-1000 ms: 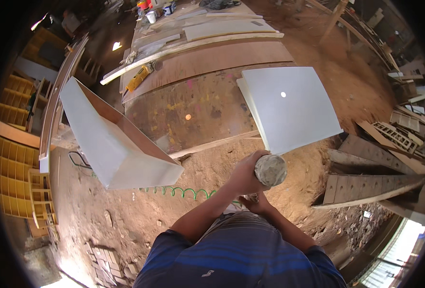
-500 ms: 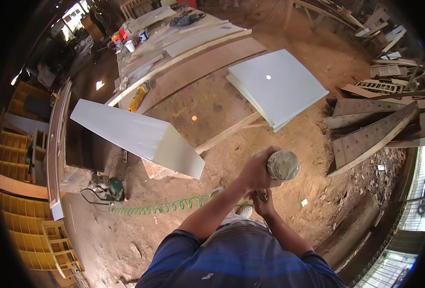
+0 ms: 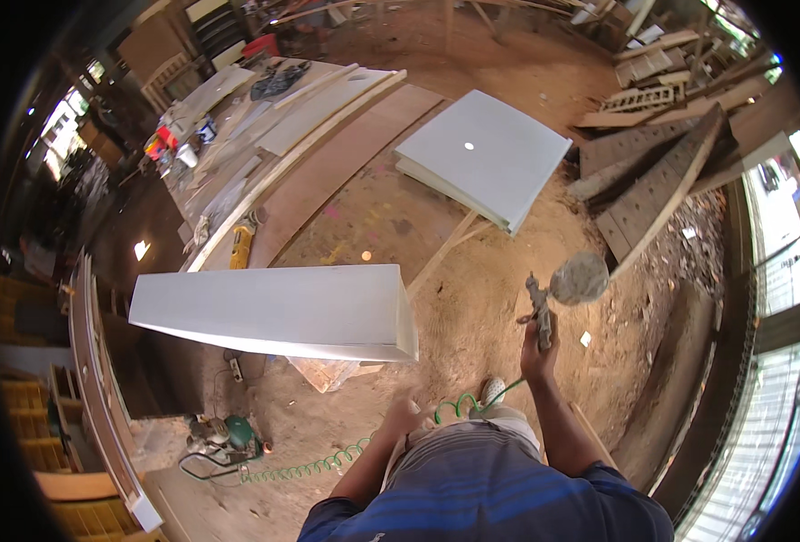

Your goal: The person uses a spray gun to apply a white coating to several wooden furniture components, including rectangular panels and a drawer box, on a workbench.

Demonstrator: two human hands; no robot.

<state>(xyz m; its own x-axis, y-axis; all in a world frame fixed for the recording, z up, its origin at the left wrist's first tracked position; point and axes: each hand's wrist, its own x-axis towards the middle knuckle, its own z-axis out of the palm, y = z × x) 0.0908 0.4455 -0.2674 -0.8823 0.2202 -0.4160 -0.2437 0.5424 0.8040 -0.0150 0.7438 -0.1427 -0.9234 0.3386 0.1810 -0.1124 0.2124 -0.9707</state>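
Observation:
My right hand (image 3: 538, 350) is closed round the grip of a spray gun (image 3: 539, 305), held out ahead of me on the right. The gun's round, stained paint cup (image 3: 580, 277) sits beside its body. A green coiled air hose (image 3: 459, 406) runs from below my right hand past my waist. My left hand (image 3: 404, 418) is low in front of my waist, close to the hose, and smeared by motion, so its fingers do not show clearly. To the left ahead stands a long white tapered box-like piece (image 3: 269, 307). A white square panel (image 3: 486, 154) lies farther off on the worktable's near corner.
The long worktable (image 3: 346, 212) carries boards, a yellow power tool (image 3: 241, 246) and small cans. On the dirt floor at left sits a green compressor (image 3: 237, 432), joined to the hose. Wooden scraps (image 3: 653, 190) are piled at right. A long board (image 3: 102, 379) stands at far left.
My left hand has let go of the paint cup and dropped to my waist. My right hand has moved the spray gun forward and to the right. The view has shifted.

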